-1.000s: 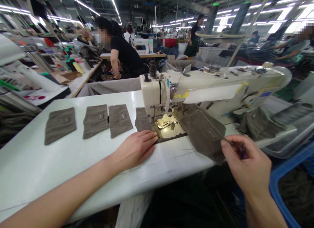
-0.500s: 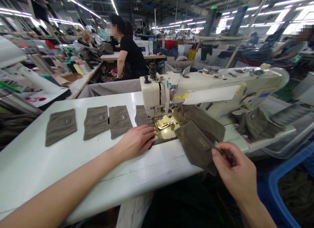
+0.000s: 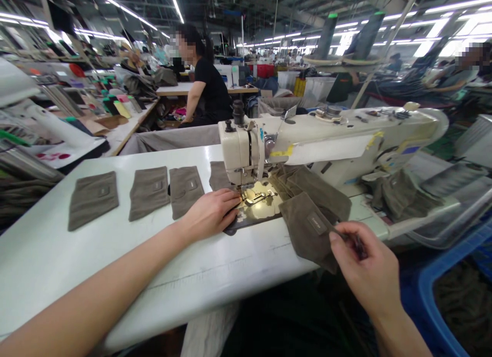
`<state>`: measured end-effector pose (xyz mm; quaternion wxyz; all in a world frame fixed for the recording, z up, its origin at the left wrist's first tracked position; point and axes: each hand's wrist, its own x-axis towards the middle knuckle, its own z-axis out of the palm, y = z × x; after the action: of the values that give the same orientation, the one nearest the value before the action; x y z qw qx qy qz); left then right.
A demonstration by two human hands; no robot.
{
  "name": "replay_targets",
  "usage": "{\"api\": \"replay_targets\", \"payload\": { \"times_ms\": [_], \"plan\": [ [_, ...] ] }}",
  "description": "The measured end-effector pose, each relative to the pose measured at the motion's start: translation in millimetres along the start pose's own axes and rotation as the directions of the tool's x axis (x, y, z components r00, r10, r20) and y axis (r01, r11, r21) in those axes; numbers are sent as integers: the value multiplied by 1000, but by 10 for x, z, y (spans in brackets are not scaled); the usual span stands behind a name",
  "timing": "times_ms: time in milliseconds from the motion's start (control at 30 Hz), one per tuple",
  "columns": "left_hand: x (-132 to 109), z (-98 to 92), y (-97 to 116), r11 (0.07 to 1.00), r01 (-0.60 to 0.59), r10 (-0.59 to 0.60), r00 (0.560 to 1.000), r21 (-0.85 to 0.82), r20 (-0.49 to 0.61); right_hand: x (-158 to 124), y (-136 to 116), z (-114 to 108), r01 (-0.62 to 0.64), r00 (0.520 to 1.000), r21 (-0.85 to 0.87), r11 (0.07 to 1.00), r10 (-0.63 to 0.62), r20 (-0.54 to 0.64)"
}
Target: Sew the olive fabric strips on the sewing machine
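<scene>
A grey-brown fabric panel (image 3: 307,239) was pinched at its right edge between the thumb and fingers of the right hand (image 3: 371,262), the other fingers being curled around a dark object too unclear to be identified; the panel was held at the front of the white desk (image 3: 249,252), right of the brass-coloured needle plate (image 3: 271,205); its long axis was slanted from far left to near right, the label (image 3: 316,224) was aligned likewise, and its near corner was brought to the desk's front edge; the left hand (image 3: 211,211) was laid palm down left of the plate, fingers extended and together; what was covered by it could not be told; similar panels (image 3: 325,190) were piled just behind; brownish fabric (image 3: 461,305) was contained in a blue basket (image 3: 425,295) at lower right.
</scene>
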<state>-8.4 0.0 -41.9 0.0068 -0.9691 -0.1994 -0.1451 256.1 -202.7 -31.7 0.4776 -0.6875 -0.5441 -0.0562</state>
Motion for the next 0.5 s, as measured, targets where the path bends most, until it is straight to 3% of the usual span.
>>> {"api": "replay_targets", "payload": {
  "times_ms": [367,500],
  "plan": [
    [21,12,-51,999,-1,1,1000,-44,2,-7,-26,8,-29,999,26,999,29,18],
    [-6,41,-89,992,50,-51,999,-112,-9,-8,-81,45,14,997,51,999,-18,69]
  ]
}}
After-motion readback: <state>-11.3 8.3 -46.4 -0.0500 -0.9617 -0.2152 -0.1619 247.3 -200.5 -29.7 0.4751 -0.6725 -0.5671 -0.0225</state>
